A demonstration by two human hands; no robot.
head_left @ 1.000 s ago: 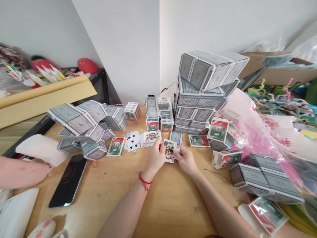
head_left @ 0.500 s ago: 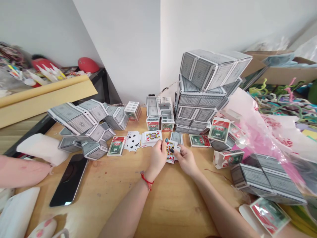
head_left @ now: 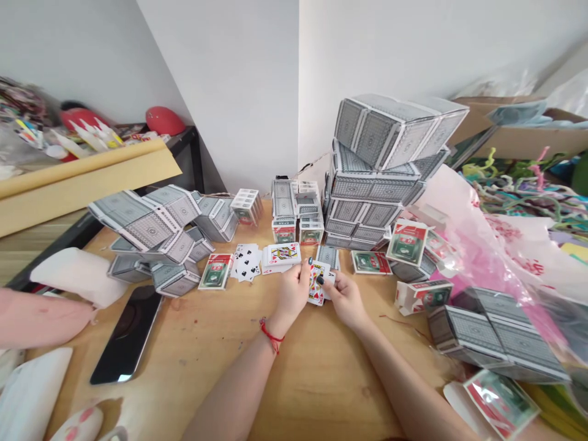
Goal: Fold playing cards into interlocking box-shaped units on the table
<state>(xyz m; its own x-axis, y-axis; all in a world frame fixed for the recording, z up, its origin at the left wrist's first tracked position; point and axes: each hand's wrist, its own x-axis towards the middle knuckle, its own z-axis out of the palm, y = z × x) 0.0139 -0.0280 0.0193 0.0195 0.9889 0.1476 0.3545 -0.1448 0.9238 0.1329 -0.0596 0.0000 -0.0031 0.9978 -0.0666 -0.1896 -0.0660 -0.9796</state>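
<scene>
Between my two hands, low over the middle of the table, are a few playing cards [head_left: 316, 290], with a red-suited face card at the front. My left hand [head_left: 294, 291] grips their left edge, thumb on top. My right hand [head_left: 343, 297] pinches the right side, its dark-nailed thumb on the card face, and an ace's corner pokes out there. Just beyond lie a stack of cards [head_left: 282, 254] with a queen on top, fanned spade cards [head_left: 247, 262] and face-down cards [head_left: 327, 256]. How many cards I hold is hidden.
A tall stack of folded-card blocks [head_left: 367, 184] rises at the back right; more blocks [head_left: 151, 226] lean at left. Red-green card boxes [head_left: 215, 271] lie around. A phone [head_left: 127, 334] rests on the left. Pink plastic wrapping [head_left: 496, 226] and another block [head_left: 498, 337] are at right.
Almost nothing differs. My right thumb has shifted very slightly on the cards; both hands stay in the same place, still on them.
</scene>
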